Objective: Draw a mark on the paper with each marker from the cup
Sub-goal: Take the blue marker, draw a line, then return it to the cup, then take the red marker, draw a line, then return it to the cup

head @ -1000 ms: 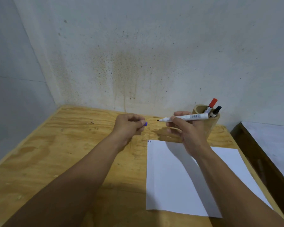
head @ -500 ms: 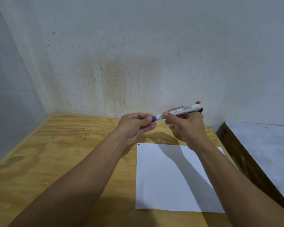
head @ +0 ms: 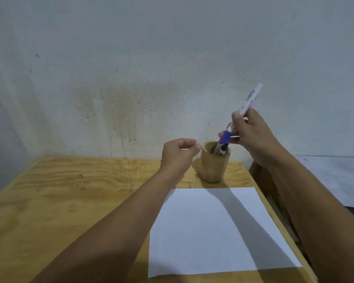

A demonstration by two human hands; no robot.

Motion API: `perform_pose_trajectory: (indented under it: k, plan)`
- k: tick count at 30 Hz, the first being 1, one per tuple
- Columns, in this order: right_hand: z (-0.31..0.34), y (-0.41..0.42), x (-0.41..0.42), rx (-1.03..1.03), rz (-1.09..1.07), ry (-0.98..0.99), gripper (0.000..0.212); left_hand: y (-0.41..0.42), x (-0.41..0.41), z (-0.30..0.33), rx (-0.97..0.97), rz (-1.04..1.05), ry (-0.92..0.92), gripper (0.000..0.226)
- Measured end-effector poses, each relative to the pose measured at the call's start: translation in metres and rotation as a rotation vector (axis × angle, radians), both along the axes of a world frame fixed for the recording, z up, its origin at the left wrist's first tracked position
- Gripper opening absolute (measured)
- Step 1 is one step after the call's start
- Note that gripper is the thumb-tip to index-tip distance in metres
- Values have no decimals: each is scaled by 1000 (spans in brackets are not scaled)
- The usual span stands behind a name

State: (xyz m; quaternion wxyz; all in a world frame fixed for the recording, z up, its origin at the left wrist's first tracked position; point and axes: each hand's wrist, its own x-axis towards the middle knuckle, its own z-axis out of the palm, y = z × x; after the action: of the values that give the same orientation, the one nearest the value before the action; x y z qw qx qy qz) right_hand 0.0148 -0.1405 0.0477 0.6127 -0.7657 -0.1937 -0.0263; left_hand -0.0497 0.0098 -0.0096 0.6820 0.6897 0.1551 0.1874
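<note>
A wooden cup stands on the table behind the white paper. My right hand grips a white marker with a blue cap, cap end down, just above the cup's mouth. Two other markers rest inside the cup. Left of the cup, close to its rim, my left hand hovers with curled fingers and holds nothing. My left forearm hides the paper's far left corner.
The plywood table meets a stained grey wall at the back. Its right edge runs close along the paper, with a gap and a pale surface beyond it.
The blue cap went back onto the marker. My right hand swung the marker from level to steep, cap down over the cup. My left hand let go and drew back.
</note>
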Motion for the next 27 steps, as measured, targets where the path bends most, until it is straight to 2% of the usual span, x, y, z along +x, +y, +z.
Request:
perform_pose_trajectory:
  k: [3, 5, 8, 12, 15, 16, 19, 23, 25, 27]
  plan:
    - [29, -19, 16, -501, -128, -105, 41, -4, 11, -6, 269, 3, 40, 19]
    - [38, -27, 28, -699, -163, -201, 39, -6, 16, -11, 489, -23, 51, 25]
    - [40, -27, 37, -767, -195, -296, 27, -7, 19, -16, 719, -66, 44, 35]
    - [25, -11, 43, -800, -152, -294, 18, -6, 17, -19, 966, -150, 15, 46]
    - [6, 1, 52, -889, -86, -268, 7, -6, 17, -20, 1024, -162, 6, 47]
    - [1, 4, 53, -904, -57, -241, 11, -5, 18, -21, 1029, -156, 8, 46]
    - [-12, 7, 58, -822, -51, -152, 13, -3, 20, -24, 1021, -138, 26, 46]
    - [-22, 8, 61, -525, -248, -97, 28, -1, 22, -25, 1018, -151, 19, 48]
    - [-24, 8, 64, -443, -334, -14, 23, -1, 22, -25, 1018, -152, 14, 48]
    - [-24, 9, 67, -418, -304, 138, 14, -1, 21, -25, 1011, -152, 7, 50]
